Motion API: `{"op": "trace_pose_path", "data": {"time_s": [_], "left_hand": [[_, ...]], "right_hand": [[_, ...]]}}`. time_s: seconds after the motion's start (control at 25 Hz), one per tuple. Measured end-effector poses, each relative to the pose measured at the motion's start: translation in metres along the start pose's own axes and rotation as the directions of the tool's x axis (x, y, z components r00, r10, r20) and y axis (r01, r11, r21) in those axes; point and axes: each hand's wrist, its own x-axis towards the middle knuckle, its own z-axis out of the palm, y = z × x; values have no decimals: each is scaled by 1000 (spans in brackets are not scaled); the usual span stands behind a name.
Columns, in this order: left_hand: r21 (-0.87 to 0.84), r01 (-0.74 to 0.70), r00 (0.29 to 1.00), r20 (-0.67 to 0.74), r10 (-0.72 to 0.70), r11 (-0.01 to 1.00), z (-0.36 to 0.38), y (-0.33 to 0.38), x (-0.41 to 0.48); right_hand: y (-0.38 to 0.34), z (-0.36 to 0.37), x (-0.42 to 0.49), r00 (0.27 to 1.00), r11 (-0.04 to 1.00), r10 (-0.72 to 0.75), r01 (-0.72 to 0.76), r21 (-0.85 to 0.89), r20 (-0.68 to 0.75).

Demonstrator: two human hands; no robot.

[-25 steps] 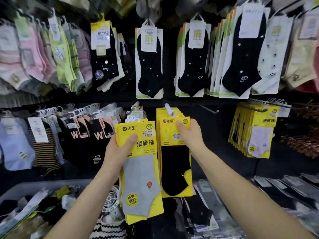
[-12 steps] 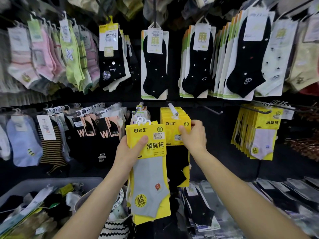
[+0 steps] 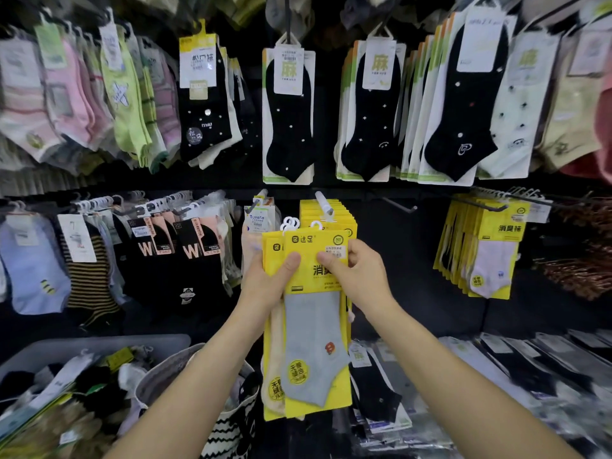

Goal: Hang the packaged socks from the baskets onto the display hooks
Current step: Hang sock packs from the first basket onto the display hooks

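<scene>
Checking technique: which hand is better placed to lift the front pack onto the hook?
Right hand, probably: it pinches the front pack below the hook; left hand grips the stack.

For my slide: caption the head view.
Left hand and right hand grip yellow sock packs below a hook of matching packs.

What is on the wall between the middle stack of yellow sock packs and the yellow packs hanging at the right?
Only one empty hook on the dark wall; the head view shows it.

Left hand (image 3: 265, 283), right hand (image 3: 359, 276), fingers (image 3: 361, 251) curled
</scene>
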Motion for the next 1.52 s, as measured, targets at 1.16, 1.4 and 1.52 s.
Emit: {"op": "trace_pose_path", "data": {"time_s": [1.16,1.4,1.52], "left_hand": [[20,-80,993,-82,81,997,-12,7,-5],[-10,-69,996,-54,69,998,9,7,-9],[-15,-78,997,-14,78,997,9,7,-9]], "right_hand": [[13,2,16,984,993,-25,4,-121,-176],[-4,9,1,1000,995,8,-9,-96,-6],[-2,0,-1,999,1000,24,-23,14,-36]]}}
